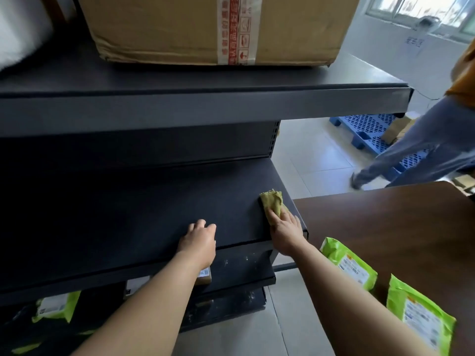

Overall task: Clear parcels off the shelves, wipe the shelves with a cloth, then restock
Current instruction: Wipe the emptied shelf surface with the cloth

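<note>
Dark grey metal shelving unit fills left & centre. Big brown cardboard box w/ red-printed tape sits on its top shelf, far side. Dark brown wooden table stands right, just beside the unit. Blue plastic pallet lies on the floor far right, w/ another person's legs in blue trousers in front of it. Lime-green plastic mailer parcel lies at the table's left edge, and a second green mailer lies nearer. A third green mailer is on a lower shelf, near left. L hand rests on the middle shelf by its near edge, fingers loosely curled, holding nothing. R hand presses flat on a yellow-green folded cloth at that shelf's right end.
</note>
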`<state>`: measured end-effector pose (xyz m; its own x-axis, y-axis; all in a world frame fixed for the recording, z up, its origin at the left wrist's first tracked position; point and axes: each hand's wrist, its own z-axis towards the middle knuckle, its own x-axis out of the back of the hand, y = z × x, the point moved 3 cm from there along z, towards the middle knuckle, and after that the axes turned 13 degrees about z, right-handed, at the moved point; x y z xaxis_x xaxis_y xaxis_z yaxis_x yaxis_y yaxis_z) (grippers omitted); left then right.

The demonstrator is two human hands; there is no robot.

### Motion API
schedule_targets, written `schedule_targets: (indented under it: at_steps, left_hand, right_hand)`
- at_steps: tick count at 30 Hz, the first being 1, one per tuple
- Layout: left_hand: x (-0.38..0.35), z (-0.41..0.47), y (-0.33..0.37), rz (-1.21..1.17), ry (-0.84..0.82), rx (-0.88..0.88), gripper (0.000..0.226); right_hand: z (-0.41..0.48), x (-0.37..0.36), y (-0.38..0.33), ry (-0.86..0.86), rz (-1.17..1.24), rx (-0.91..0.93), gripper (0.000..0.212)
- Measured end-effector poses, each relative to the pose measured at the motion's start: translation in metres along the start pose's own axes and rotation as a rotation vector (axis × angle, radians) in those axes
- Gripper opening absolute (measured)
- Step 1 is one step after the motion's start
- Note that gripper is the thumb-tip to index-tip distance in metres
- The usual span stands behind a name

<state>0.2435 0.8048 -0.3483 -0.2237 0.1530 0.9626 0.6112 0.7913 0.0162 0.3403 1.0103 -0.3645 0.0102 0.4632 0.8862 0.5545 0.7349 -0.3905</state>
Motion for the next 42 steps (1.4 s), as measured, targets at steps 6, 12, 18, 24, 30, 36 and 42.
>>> schedule_targets:
  at_steps: [6,12,18,24,30,36,42]
  left_hand:
    - [0.003,0.007,-0.04,0.025,0.006,0.042,0.035]
    - [0.002,0.01,-0.095,0.025,0.002,0.125,0.041]
    - [0.0,0.014,-0.125,0.008,0.06,0.145,0.047]
    - [-0.003,0.011,-0.138,0.007,0.088,0.154,0.047]
    - [-0.008,-0.008,-0.136,0.0,0.039,0.162,0.044]
    - [-0.007,-0.024,-0.102,0.001,0.016,0.091,0.037]
    - [-0.006,-0.027,-0.055,0.022,-0.001,-0.014,0.027]
  right_hand:
    - [0.021,-0.014,-0.035,0.065,0.022,0.03,0.075]
    - [0.067,-0.034,-0.105,0.052,0.033,0.148,0.063]
    - [0.117,-0.05,-0.166,-0.045,0.063,0.241,0.065]
    - [0.121,-0.062,-0.198,-0.092,0.149,0.457,0.069]
    - [0.049,-0.062,-0.156,-0.031,0.327,0.477,0.053]
    - [-0.021,-0.049,-0.096,0.075,0.444,0.359,0.052]
    - [-0.06,-0.03,-0.033,0.272,0.719,0.01,0.049]
